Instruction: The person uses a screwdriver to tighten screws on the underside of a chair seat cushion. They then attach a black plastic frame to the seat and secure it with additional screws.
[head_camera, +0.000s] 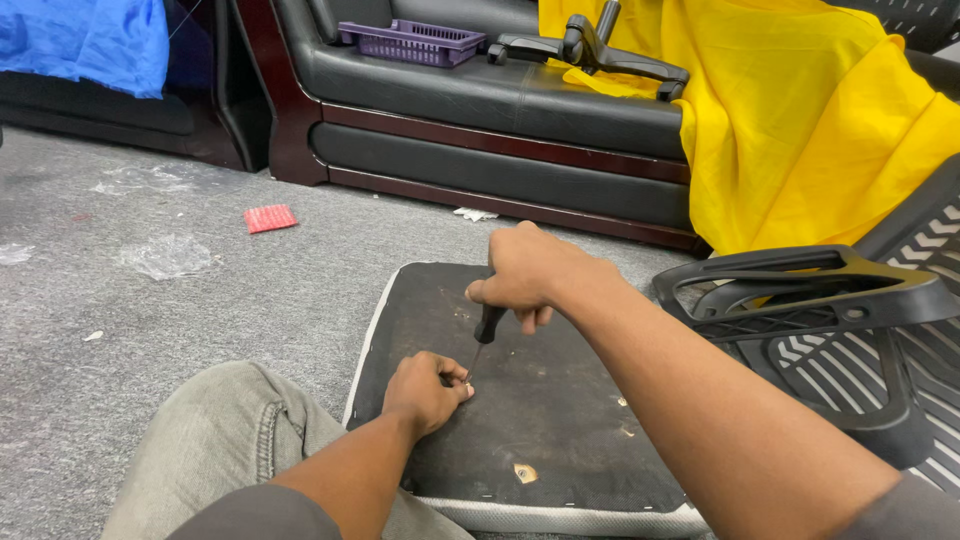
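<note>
The grey carpeted floor (200, 310) carried scraps of clear plastic wrap (165, 255) and a small red ridged packet (270, 217), with a black leather sofa (480, 95) behind, half covered by a yellow cloth (800, 120). On the sofa sat a purple slotted plastic basket (412, 42) and a black plastic chair armrest (590, 50).

In front of the person's knee lay an upturned chair seat cushion with a black fabric underside and a grey edge (550, 420), flat on the floor so its underside faced up for work. The right hand (535, 272) was clenched around the black handle of a screwdriver (485, 335), held near upright so the tip met the cushion. The left hand (428, 392) pinched at the tip, seemingly steadying a small fastener too small to make out. A black mesh chair back (850, 330) lay just beside, to the right.
</note>
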